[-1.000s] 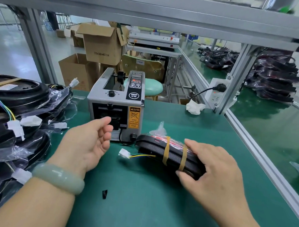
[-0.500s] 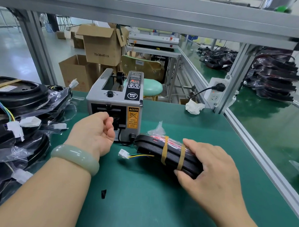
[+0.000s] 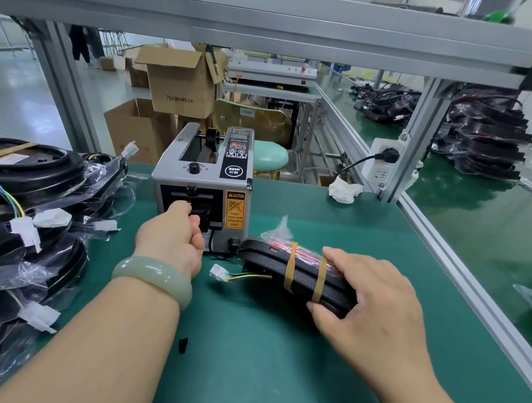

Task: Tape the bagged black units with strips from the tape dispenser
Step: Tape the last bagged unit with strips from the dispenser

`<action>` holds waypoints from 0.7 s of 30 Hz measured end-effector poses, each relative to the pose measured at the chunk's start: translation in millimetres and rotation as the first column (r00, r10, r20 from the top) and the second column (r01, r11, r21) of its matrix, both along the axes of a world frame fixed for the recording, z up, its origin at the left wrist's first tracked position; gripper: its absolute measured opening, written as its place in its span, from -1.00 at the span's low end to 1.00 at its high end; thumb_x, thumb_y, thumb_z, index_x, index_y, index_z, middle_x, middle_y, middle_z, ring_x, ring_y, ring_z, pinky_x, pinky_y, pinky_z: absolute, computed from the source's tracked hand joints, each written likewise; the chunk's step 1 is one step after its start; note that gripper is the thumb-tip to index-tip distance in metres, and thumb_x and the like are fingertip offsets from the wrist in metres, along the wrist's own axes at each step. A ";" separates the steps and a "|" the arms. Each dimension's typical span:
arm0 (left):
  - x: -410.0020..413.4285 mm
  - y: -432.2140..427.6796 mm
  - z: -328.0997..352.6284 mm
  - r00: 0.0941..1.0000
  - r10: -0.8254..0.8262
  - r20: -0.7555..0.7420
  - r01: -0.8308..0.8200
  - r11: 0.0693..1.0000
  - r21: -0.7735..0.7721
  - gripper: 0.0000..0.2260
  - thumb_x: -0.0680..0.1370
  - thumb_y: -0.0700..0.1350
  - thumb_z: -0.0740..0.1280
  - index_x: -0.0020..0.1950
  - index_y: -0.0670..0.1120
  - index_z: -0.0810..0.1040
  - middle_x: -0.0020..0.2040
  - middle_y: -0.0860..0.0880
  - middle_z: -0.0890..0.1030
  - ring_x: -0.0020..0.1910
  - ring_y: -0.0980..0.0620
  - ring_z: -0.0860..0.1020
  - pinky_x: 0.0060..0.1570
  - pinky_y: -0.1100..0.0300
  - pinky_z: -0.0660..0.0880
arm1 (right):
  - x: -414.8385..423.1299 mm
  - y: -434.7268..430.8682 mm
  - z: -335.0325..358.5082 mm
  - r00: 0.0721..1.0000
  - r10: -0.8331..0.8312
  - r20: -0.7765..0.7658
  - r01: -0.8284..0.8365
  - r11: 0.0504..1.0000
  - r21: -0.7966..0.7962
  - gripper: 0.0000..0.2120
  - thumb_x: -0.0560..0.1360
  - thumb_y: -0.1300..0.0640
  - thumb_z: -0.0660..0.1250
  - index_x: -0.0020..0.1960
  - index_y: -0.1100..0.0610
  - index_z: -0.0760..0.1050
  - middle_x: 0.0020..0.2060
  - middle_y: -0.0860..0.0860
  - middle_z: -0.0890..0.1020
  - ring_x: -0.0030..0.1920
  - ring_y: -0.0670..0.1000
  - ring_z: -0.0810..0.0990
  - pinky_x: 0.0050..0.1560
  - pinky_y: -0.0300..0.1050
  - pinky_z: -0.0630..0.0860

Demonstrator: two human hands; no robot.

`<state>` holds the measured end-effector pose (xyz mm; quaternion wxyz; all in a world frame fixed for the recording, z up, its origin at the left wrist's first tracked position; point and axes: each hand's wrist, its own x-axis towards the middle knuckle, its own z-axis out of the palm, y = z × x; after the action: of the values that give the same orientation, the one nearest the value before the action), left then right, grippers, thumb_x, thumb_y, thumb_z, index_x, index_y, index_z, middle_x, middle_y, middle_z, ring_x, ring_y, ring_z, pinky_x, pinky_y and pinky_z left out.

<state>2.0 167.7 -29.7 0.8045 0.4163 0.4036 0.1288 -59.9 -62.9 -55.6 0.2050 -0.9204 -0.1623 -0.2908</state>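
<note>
Left hand [image 3: 171,237] has moved from open in front of the tape dispenser [image 3: 204,180] up to its outlet. Fingers are curled at the slot, can't tell if a strip is pinched. Right hand [image 3: 373,300] grips the bagged black unit [image 3: 268,262] on the green mat [image 3: 252,353] just right of the dispenser, with two tan strips [image 3: 290,269] already on. Likely fetching a third.
</note>
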 end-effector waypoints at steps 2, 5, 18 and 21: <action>-12.5 -1.0 4.3 0.996 -0.064 0.055 0.067 0.996 -0.061 -0.85 0.56 -0.11 0.26 -0.21 -0.04 0.44 -0.38 0.05 0.48 -0.60 0.21 0.35 -0.60 0.46 0.29 | -0.1 0.5 0.3 1.000 0.001 -0.003 -0.001 1.000 0.002 -0.35 0.03 0.11 0.63 0.12 0.04 0.61 -0.11 -0.10 0.66 -0.16 0.11 0.58 -0.12 -0.01 0.50; -40.4 -10.2 10.0 0.961 -0.234 0.148 0.241 0.970 -0.033 -0.83 0.54 -0.11 0.30 -0.25 -0.05 0.47 -0.50 0.04 0.49 -0.63 0.19 0.39 -0.59 0.43 0.32 | -0.7 1.7 0.3 1.000 -0.009 0.001 0.009 1.000 0.000 -0.35 0.02 0.11 0.63 0.11 0.03 0.61 -0.12 -0.11 0.65 -0.18 0.10 0.58 -0.14 -0.05 0.47; -74.7 -71.7 -1.1 0.955 -0.233 0.185 0.204 0.965 0.163 -0.86 0.52 -0.17 0.38 -0.24 -0.07 0.54 -0.53 0.25 0.56 -0.55 0.41 0.48 -0.28 0.26 0.28 | -7.2 11.6 0.4 0.997 -0.069 0.014 0.070 0.997 -0.033 -0.37 0.01 0.07 0.64 0.07 0.02 0.61 -0.16 -0.08 0.64 -0.21 0.12 0.57 -0.18 -0.05 0.44; -71.9 -76.8 -7.9 0.962 -0.212 0.171 0.186 0.970 0.159 -0.89 0.51 -0.15 0.40 -0.22 -0.06 0.54 -0.53 0.28 0.55 -0.53 0.47 0.46 -0.24 0.27 0.27 | -8.2 14.1 0.8 0.996 -0.092 0.016 0.093 0.995 -0.039 -0.39 0.01 0.07 0.64 0.05 0.01 0.61 -0.18 -0.09 0.64 -0.22 0.12 0.56 -0.20 -0.05 0.44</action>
<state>-69.9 90.9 -37.7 0.8162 0.4968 0.2721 0.1138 -68.2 -48.8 -54.8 0.1719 -0.9287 -0.1266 -0.3032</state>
